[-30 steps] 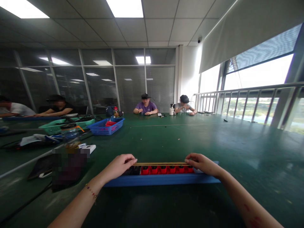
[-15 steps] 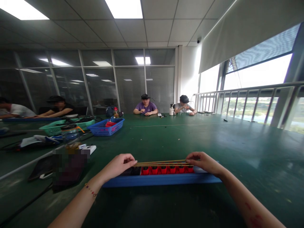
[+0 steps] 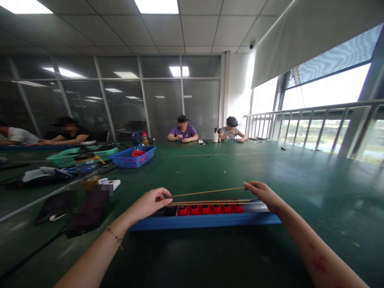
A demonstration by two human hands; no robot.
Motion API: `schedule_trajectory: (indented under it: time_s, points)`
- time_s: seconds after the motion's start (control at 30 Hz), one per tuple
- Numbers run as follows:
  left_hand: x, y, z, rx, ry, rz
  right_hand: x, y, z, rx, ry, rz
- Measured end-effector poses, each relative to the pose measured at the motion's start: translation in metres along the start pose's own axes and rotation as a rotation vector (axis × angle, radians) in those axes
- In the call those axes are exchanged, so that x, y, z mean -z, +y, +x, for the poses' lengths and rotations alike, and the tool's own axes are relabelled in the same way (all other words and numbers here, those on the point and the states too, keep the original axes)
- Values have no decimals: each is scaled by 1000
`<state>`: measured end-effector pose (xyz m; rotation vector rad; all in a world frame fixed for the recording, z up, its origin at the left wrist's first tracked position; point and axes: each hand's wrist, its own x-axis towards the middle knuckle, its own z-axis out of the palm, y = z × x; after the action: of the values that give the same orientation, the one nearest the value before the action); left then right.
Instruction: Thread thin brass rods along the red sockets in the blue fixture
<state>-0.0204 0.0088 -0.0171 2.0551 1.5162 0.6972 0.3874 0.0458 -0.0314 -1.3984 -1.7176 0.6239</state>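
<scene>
A long blue tray (image 3: 207, 220) lies on the green table in front of me, holding a row of several red parts (image 3: 210, 208). My left hand (image 3: 148, 203) pinches the left end of a thin yellow rod (image 3: 207, 192), and my right hand (image 3: 264, 194) pinches its right end. The rod hangs a little above the tray, tilted up to the right. Other thin rods (image 3: 210, 203) lie across the tops of the red parts.
A dark tablet (image 3: 51, 209) and a glass jar (image 3: 87, 170) stand at my left. Behind them are a blue basket (image 3: 133, 157) and a green basket (image 3: 72, 157). Several people sit along the far and left edges of the table (image 3: 300, 176). A railing and windows are on the right.
Both hands have lifted one yellow rod up off the row of red parts; its right end rose higher. The view has tipped down slightly.
</scene>
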Motion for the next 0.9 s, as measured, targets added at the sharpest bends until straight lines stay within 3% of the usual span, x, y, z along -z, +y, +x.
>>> schedule_trajectory:
  time_s: [0.23, 0.53, 0.73, 0.9]
  points:
    - [-1, -5, 2, -6, 18, -15, -2, 19, 11, 12, 32, -136]
    - [9, 11, -3, -108, -28, 142, -17, 27, 43, 193, -204, -484]
    - [18, 18, -10, -195, -54, 212, -32, 25, 69, 233, -294, -710]
    - [20, 19, -12, -198, -87, 231, -47, 29, 74, 252, -305, -764]
